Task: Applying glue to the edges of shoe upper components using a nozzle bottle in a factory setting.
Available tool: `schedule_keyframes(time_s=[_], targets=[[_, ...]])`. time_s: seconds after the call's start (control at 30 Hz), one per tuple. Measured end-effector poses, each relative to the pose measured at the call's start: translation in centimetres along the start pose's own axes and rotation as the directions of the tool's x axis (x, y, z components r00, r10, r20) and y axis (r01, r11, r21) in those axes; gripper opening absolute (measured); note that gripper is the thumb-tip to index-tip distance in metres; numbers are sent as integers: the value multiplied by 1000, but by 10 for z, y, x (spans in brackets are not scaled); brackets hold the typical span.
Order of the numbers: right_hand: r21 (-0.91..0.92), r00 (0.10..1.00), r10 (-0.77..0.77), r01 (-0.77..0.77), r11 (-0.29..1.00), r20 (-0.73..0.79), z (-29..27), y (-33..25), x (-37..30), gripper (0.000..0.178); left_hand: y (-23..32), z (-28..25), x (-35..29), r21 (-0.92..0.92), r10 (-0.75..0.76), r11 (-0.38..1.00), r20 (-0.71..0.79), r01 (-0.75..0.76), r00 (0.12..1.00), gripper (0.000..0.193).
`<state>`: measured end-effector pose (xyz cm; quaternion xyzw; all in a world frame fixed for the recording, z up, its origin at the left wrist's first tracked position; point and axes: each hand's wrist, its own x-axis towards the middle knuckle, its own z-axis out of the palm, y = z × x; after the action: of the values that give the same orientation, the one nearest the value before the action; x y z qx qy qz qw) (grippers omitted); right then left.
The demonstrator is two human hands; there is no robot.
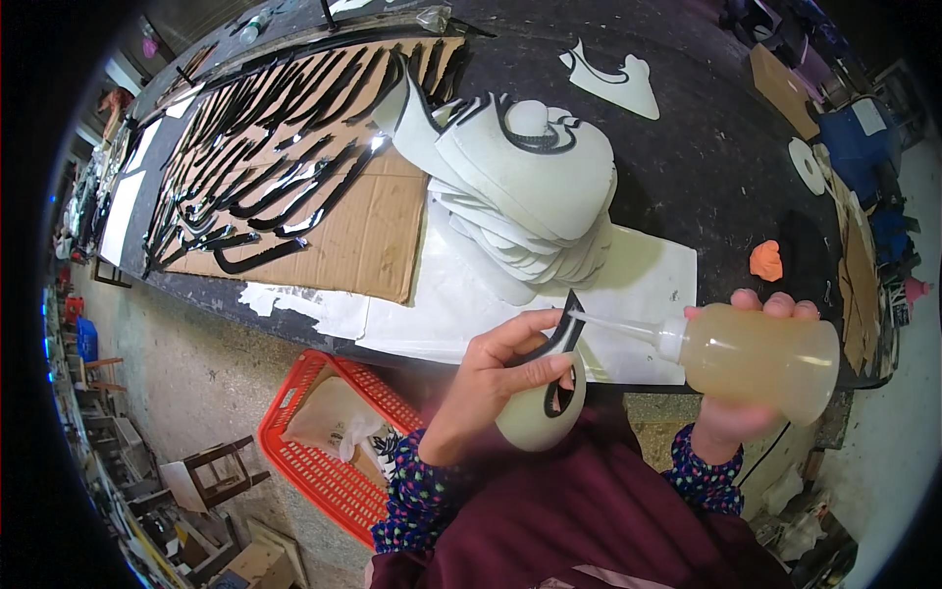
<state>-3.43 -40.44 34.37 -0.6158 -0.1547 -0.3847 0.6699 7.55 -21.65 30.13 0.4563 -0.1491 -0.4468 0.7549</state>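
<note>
My left hand (481, 378) pinches a curved white shoe-upper piece (538, 417) with black edging, held up in front of the table's near edge. Wrapped around a translucent squeeze bottle (760, 358) of yellowish liquid is my right hand (738, 420). The bottle lies nearly level, and its thin nozzle (623, 329) points left, its tip at the piece's black edge beside my left fingers. Whether liquid comes out is too small to tell. Beyond my hands rises a stack of similar white pieces (530, 201), the top ones edged in black.
Black strips (265, 257) lie in rows on a cardboard sheet (378, 245) at the left. White paper (648, 285) spreads under the stack. Another white piece (628, 90) lies far back. An orange lump (765, 261) rests at the right. Below the table stands a red basket (319, 481).
</note>
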Motion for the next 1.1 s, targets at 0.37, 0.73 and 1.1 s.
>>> schedule_keyframes(time_s=[0.37, 0.73, 1.1], targets=[[-5, 1000, 9, -9, 1000, -2, -3, 2, 1, 89, -2, 0, 1, 19, -17, 1000, -4, 17, 1000, 32], [37, 1000, 15, -15, 999, 18, -9, 1, -4, 88, -6, 1, 1, -16, -5, 1000, -24, 4, 1000, 34], [-8, 1000, 21, -21, 1000, 12, -8, 0, -7, 86, -1, 1, -1, -47, -63, 997, -12, 63, 998, 32]])
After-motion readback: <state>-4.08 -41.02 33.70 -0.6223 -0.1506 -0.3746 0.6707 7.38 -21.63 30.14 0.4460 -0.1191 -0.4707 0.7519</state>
